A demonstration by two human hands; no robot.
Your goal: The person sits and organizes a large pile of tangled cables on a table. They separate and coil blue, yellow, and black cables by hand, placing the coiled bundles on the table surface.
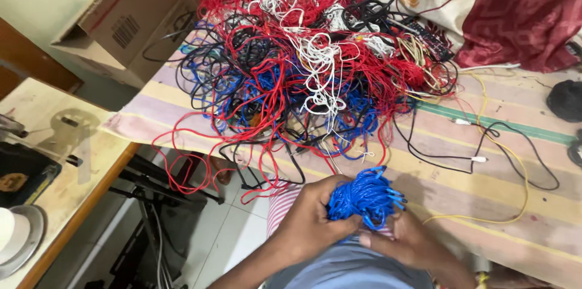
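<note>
The left hand (312, 219) and right hand (406, 243) both grip a blue wire bundle (364, 198) between them; the tangled wire heap (309, 65) lies straight ahead on the counter (485, 168).

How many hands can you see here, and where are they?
2. The left hand wraps the near-left side of a coiled blue wire bundle; the right hand grips it from below right. No other hands show.

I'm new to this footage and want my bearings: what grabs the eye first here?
A big tangled heap of red, blue, black and white wires fills the striped cloth. Near the bottom, the left hand and right hand hold a blue wire bundle.
</note>
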